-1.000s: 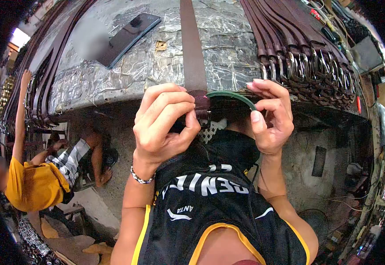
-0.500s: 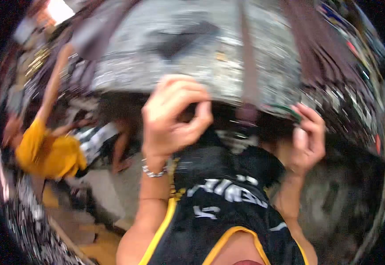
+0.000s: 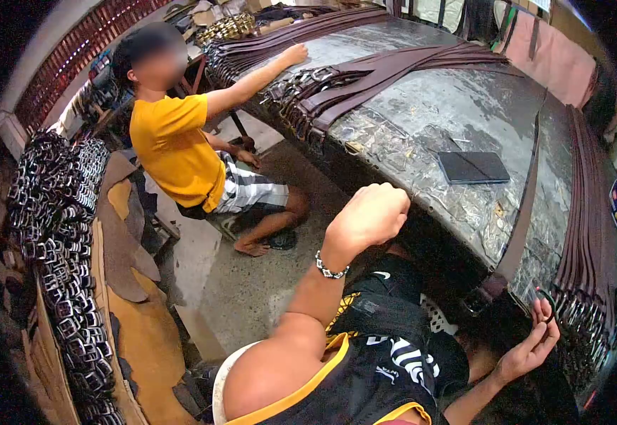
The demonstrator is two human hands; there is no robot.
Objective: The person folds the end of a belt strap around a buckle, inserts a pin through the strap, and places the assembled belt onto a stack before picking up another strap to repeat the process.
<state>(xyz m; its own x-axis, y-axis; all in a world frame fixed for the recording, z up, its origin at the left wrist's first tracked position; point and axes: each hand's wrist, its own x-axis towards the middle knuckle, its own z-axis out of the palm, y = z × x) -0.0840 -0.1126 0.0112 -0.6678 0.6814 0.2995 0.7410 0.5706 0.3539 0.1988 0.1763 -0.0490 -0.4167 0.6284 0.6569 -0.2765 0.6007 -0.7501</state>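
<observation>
I see the left hand (image 3: 371,214) curled near the scuffed table (image 3: 422,106), palm hidden, so I can't tell its grip; the right hand (image 3: 530,348) pinches a curved strip (image 3: 553,306). A belt (image 3: 515,246) crosses the tabletop beside a phone (image 3: 473,168), with a seated person (image 3: 175,152) and heaped buckles (image 3: 57,212) leftward.

The lone wide-angle camera sat on the wearer's head, looking forward and down, close above the black shirt (image 3: 354,375). It faced obliquely across the table (image 3: 422,92), taking in the left hand (image 3: 371,218), right hand (image 3: 531,346) and, farther off, a seated co-worker (image 3: 177,156).
</observation>
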